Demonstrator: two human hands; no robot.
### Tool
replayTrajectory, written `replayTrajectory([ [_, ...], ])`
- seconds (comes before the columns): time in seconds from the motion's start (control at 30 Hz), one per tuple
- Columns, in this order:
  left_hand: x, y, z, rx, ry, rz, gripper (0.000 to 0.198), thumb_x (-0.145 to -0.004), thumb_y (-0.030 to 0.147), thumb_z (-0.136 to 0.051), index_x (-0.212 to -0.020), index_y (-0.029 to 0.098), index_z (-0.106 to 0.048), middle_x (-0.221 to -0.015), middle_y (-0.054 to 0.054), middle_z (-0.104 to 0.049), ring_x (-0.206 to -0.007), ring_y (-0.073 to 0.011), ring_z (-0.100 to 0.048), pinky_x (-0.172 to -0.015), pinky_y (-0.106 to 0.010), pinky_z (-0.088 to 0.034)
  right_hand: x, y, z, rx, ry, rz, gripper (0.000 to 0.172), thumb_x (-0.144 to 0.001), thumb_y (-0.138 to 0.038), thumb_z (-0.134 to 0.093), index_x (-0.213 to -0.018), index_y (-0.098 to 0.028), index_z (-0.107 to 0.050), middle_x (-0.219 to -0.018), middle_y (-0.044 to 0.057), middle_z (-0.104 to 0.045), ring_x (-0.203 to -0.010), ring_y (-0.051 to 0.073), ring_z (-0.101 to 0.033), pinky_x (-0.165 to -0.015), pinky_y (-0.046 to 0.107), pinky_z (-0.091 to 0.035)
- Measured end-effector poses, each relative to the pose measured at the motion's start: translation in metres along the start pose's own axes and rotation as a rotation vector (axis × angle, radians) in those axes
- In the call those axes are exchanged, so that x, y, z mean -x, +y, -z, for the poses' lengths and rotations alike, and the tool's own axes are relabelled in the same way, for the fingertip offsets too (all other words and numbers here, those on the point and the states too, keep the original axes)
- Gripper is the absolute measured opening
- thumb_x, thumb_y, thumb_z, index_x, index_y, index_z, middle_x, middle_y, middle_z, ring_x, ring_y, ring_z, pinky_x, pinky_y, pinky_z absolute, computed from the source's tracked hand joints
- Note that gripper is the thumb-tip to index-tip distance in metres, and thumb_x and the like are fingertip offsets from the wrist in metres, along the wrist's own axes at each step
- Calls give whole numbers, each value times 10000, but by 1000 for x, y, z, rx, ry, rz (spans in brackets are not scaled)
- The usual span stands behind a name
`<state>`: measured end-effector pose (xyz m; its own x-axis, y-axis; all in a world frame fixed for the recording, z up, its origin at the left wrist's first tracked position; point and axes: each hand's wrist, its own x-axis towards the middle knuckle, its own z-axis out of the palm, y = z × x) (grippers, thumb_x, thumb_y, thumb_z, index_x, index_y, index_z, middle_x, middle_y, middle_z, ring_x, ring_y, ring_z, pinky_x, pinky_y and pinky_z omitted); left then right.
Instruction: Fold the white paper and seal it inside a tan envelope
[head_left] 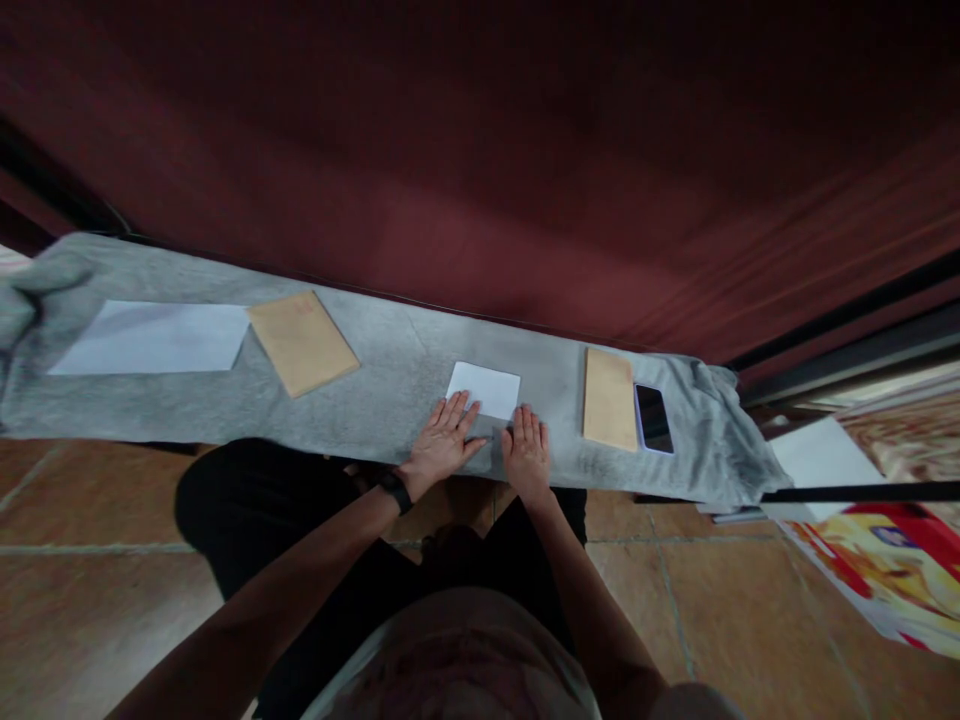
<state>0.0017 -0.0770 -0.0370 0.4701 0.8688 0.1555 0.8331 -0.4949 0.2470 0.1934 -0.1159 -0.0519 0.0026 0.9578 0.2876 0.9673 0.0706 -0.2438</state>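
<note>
Cloth (394, 345) beneath flat left hand (441, 443), flat right hand (527, 458)

VIEW: head-worn, single | AIM: looking forward and steeply down past own torso (457, 660) (filling bottom centre) | RANGE: close to torso, farther from left hand (444, 443), right hand (527, 452) and grey cloth (390, 415) | FIELD: spanning wide, from tiled floor (720, 590) to dark red panel (450, 180), tilted slightly against cloth edge
</note>
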Motion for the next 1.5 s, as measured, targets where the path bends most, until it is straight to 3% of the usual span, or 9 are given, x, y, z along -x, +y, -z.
replayTrajectory([
  [0.13,-1,3,2,-16,-13,-2,683,-986,527,-452,-1545,139,-394,-1651,-172,-267,-1545,-301,-199,-1255,-480,-155,-6,-10,1,-43,-4,24,548,-1082,-342,-273,-1533,-50,-380,-1569,210,-422,-1483,291,-355,-1190,513,-297],
  [0.33,-2,3,5,-45,-43,-11,627,-986,414,-448,-1547,141,-387,-1640,-174,-301,-1532,-295,-249,-1248,-489,-162,-16,-31,-2,-60,-141,179,496,-1084,-311,-296,-1508,-96,-439,-1572,160,-438,-1484,237,-366,-1217,471,-269],
  [0.5,0,0,4,-46,-16,-18,615,-981,380,-448,-1556,172,-379,-1637,-146,-320,-1527,-282,-267,-1247,-480,-178,-14,-36,-1,-27,-109,207,497,-1083,-284,-286,-1525,-95,-409,-1572,158,-435,-1495,247,-348,-1222,495,-258],
  [0.97,-1,2,9,-94,2,-19,555,-996,370,-397,-1522,200,-450,-1625,-127,-348,-1510,-265,-314,-1232,-473,-244,-16,-44,-4,-43,-89,93,476,-1064,-304,-380,-1494,-119,-471,-1551,153,-460,-1474,257,-398,-1227,488,-269],
  [1.5,-1,-2,4,-152,49,-34,555,-1004,363,-400,-1539,220,-426,-1618,-107,-355,-1508,-258,-315,-1236,-471,-264,-16,-46,-8,-92,15,82,454,-1048,-284,-410,-1474,-156,-504,-1517,130,-515,-1424,255,-469,-1194,485,-329],
])
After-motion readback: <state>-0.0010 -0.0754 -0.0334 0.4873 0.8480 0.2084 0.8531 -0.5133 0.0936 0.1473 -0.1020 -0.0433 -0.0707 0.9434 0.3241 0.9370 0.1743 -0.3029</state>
